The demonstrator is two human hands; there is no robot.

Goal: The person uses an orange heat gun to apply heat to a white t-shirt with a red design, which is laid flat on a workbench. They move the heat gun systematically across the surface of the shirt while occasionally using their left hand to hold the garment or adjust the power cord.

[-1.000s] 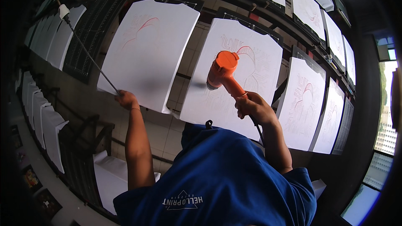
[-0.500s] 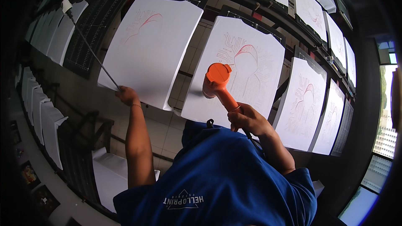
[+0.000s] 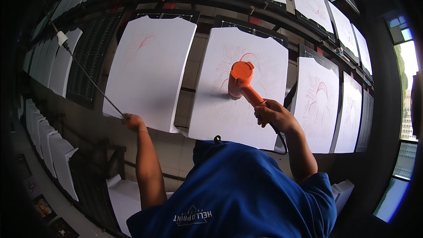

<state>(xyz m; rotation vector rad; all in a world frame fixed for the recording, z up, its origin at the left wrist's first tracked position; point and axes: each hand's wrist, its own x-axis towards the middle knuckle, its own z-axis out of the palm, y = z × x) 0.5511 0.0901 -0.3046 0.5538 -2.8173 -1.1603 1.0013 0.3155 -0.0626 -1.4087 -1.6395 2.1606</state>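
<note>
My right hand (image 3: 277, 115) is wrapped round the handle of an orange hair dryer (image 3: 242, 74). The dryer hangs over the middle of a white shirt (image 3: 229, 119) stretched on a black board, and hides part of its thin red line print. A dark cable runs from the handle past my wrist. With my left hand (image 3: 135, 123) I grip a taut dark cord (image 3: 94, 82), which rises to a white connector (image 3: 62, 39) at the upper left. That hand is beside the lower edge of a second white shirt (image 3: 147, 83), which bears a smaller, fainter red print.
More printed white shirts (image 3: 315, 119) lie on boards to the right, and others (image 3: 308, 2) in a row behind a dark rail (image 3: 229, 5). A bare black board (image 3: 94, 57) stands at the left. White sheets (image 3: 57, 154) hang at the lower left. Windows (image 3: 403, 105) line the right.
My right hand has carried the dryer rightward over the shirt. The view has shifted slightly, and my left hand still grips the cord.
</note>
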